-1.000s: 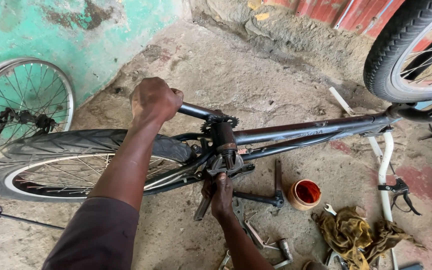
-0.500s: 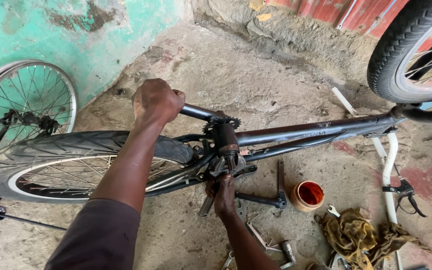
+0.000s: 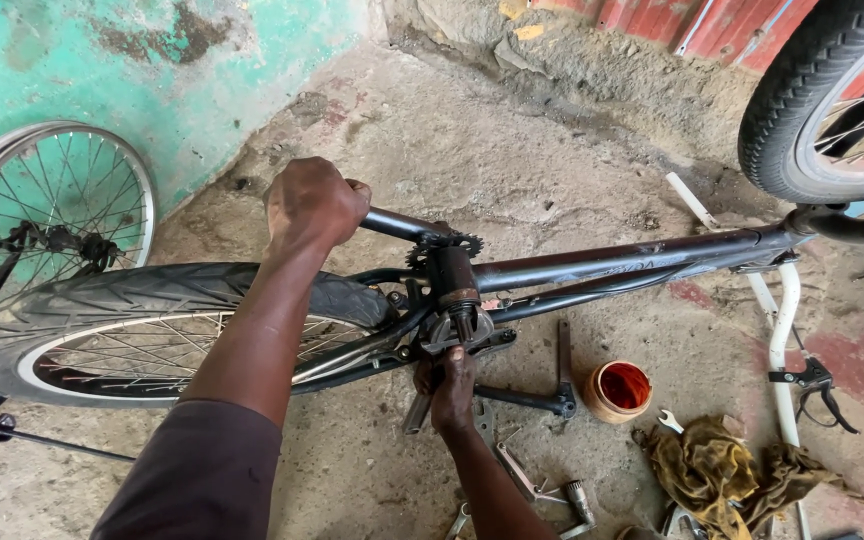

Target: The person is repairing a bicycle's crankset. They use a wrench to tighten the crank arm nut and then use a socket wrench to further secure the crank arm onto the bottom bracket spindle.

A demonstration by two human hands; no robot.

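Left hand [image 3: 314, 203] fisted around crank arm [image 3: 392, 224] above bottom bracket [image 3: 455, 290]. Right hand [image 3: 449, 385] below, clamped on tool, kind unclear. Bike frame [image 3: 612, 265] on floor: rigid, heavy, likely greasy; hold tubes.

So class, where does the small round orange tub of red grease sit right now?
In the head view, the small round orange tub of red grease stands on the concrete floor right of centre, below the black bicycle frame, just above the crumpled yellow-brown rag.

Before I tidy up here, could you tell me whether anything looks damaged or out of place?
The black bicycle frame lies on its side. Metal tools and a crumpled yellow-brown rag lie scattered on the bare concrete floor. Nothing looks spilled.
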